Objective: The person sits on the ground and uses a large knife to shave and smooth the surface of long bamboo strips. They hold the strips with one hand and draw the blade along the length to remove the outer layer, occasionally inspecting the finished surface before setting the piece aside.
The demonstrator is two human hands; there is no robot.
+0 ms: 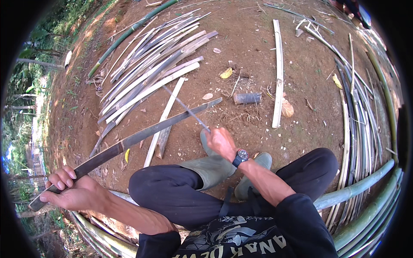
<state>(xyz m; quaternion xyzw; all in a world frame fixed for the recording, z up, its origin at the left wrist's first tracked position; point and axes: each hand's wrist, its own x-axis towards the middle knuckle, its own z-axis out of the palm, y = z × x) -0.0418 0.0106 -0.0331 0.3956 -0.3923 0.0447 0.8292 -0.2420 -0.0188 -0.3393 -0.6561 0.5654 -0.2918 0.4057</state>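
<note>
My left hand (pixel 75 189) is wrapped round the lower end of a long, dark bamboo strip (pixel 133 138), which slants up and away to the right across my knees. In my closed right hand (pixel 221 142), wearing a watch at the wrist, is the handle of a long, thin-bladed knife (pixel 185 106). Its blade, smeared by motion, points up and to the left. The blade crosses the strip near its far end; whether the two touch I cannot tell. The handle is mostly hidden in my fist.
A pile of split bamboo strips (pixel 150 69) lies ahead on the left, beside a green pole (pixel 129 32). One pale strip (pixel 278 73) and a short bamboo piece (pixel 247 98) lie ahead. More strips (pixel 359 116) lie at the right. I sit among thick bamboo poles (pixel 357 185).
</note>
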